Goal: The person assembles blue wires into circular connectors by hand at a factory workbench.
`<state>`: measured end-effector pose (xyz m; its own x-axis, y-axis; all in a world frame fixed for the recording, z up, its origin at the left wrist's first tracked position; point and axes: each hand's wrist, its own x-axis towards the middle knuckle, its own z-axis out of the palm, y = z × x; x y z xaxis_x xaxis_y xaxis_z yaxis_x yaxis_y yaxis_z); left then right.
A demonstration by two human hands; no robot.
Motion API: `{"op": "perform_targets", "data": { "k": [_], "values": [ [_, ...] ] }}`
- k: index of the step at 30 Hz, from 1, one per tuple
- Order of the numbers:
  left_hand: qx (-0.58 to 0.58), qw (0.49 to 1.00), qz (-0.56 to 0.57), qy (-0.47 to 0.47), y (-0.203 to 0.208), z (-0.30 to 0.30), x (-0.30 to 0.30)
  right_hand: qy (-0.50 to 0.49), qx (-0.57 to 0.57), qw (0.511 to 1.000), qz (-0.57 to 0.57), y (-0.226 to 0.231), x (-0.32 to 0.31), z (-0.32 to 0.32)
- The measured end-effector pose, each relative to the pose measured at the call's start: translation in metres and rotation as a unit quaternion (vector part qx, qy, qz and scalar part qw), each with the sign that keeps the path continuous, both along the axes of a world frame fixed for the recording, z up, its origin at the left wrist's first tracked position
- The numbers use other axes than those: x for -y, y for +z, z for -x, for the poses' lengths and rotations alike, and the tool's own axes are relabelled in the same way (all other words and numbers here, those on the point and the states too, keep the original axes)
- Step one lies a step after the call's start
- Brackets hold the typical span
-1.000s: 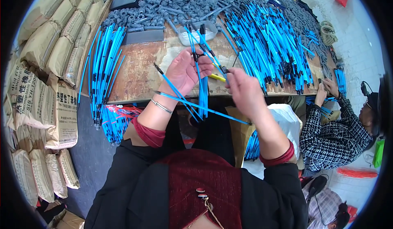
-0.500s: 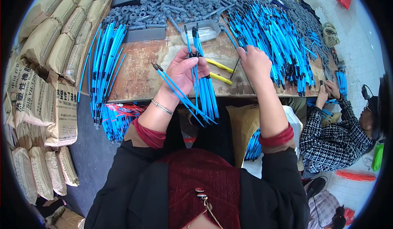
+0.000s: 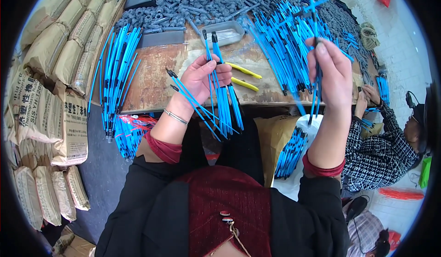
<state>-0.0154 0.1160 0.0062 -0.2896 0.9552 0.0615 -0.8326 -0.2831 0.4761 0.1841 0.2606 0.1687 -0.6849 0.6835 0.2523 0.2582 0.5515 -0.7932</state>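
Observation:
My left hand [image 3: 202,75] is closed round a small bundle of thin blue tubes [image 3: 224,112] with black fittings. Their ends hang over the table's front edge, and a few tubes slant off toward my wrist. Raised at the right, my right hand [image 3: 333,75] grips thin blue tubes with black parts [image 3: 316,101] between thumb and fingers; how many is unclear. Beneath and beyond that hand spreads a large pile of blue tubes [image 3: 287,45]. A yellow-handled tool [image 3: 245,83], seemingly pliers, lies just right of the left-hand bundle, its head hidden.
Grey plastic fittings [image 3: 197,2] are heaped along the back, behind a clear tray [image 3: 225,33]. Another tube bundle [image 3: 117,68] overhangs the table at left. Paper sacks [image 3: 41,119] are stacked beyond it. A bag of tubes [image 3: 291,153] stands below my right forearm. A co-worker [image 3: 381,153] sits at right.
My right hand has moved right and up from the near side of the tube pile, now with blue tubes in its grip. The left hand and its bundle have shifted slightly.

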Motion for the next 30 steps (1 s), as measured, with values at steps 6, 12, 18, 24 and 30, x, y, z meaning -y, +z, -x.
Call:
{"op": "perform_targets", "data": {
  "k": [6,12,18,24,30],
  "values": [
    [0.037,0.994,-0.058,-0.084,0.012,-0.009,-0.008,0.172,0.114,0.961,0.183,-0.059,0.044,0.021],
    [0.019,0.996,-0.090,-0.014,-0.002,-0.001,-0.007,-0.008,0.161,0.965,-0.206,-0.107,-0.012,0.050],
    [0.005,0.996,-0.091,-0.007,0.002,-0.004,-0.002,-0.193,0.293,0.844,-0.405,-0.142,-0.078,0.053],
    [0.062,0.997,-0.040,0.024,-0.006,0.001,-0.008,-0.232,0.217,0.874,-0.367,-0.089,-0.073,0.038],
    [0.056,0.997,-0.054,-0.004,-0.012,0.009,-0.009,-0.058,0.010,0.997,-0.051,-0.004,-0.024,0.022]
  ]
}}
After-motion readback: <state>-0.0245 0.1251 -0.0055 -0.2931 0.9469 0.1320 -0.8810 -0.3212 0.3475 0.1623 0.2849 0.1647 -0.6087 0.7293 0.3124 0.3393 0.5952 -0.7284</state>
